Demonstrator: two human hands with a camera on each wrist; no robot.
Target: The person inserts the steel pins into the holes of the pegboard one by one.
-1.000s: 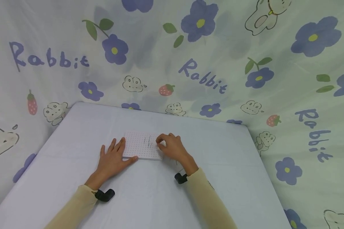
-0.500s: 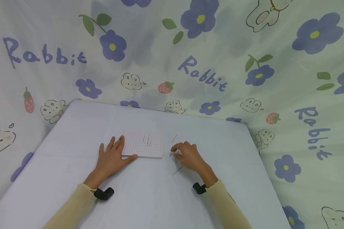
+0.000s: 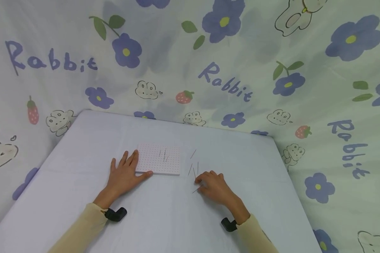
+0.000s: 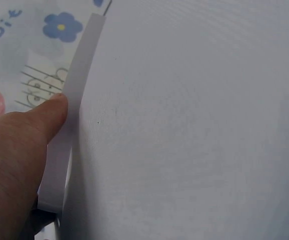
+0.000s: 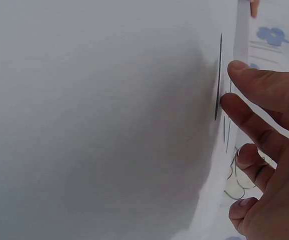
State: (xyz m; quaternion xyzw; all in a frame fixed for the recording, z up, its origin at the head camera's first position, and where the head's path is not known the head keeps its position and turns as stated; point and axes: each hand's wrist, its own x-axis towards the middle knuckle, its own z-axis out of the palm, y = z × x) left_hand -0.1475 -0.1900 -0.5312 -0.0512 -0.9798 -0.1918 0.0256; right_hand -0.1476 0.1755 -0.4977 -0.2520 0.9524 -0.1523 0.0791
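A flower-printed cloth (image 3: 164,66) hangs behind the white table (image 3: 164,218).

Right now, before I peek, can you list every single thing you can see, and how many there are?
White dotted board: 1, white, on the table
Standing sticks: about 4, dark, thin, upright on the board
Loose sticks: 5 visible, dark, thin, right of the board
Table: 1, white, under everything
Curtain: cream with purple flowers, rabbits, strawberries, behind and beside the table; number of pieces unclear
Wrist devices: 2, black, one at each wrist
Sleeves: 2, beige, on the arms
Left hand: 1, bare, at the board's left side
Right hand: 1, bare, fingers by the loose sticks, touching unclear
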